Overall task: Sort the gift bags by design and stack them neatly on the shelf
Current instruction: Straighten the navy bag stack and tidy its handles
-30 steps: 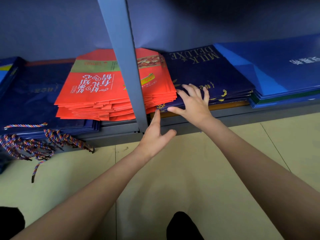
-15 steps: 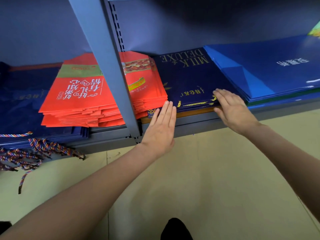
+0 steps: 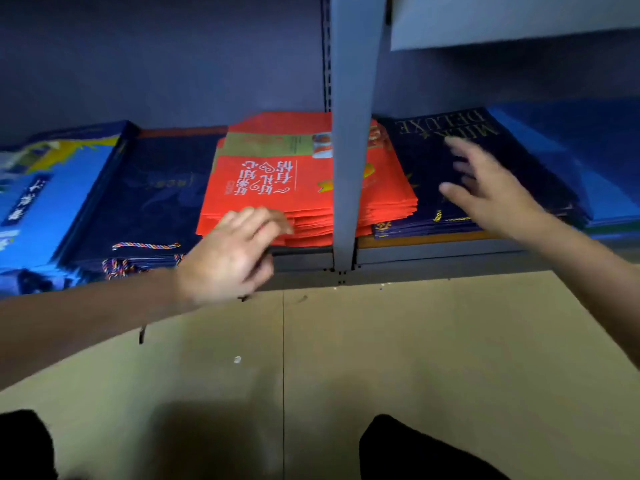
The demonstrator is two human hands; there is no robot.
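Observation:
A stack of red gift bags [image 3: 263,181] with white lettering lies on the low shelf [image 3: 433,254], partly behind the grey upright post [image 3: 349,133]. My left hand [image 3: 232,251] rests against the stack's front left edge, with its bent fingers touching the fanned bag edges. To the right lies a navy stack printed MILK DELUXE [image 3: 426,150]. My right hand [image 3: 491,188] is blurred above it, fingers spread, holding nothing. Whether it touches the bags is unclear.
A navy stack with rope handles [image 3: 156,195] sits left of the red one, and light blue bags [image 3: 34,209] at the far left. A bright blue stack [image 3: 588,161] fills the shelf's right end. An upper shelf board [image 3: 502,19] overhangs. My dark-clad legs [image 3: 415,448] are over the tan floor.
My left hand has moved left from the navy stack's front edge to the red stack. My right hand has lifted off the navy stack's edge and spread above it. The view has shifted left.

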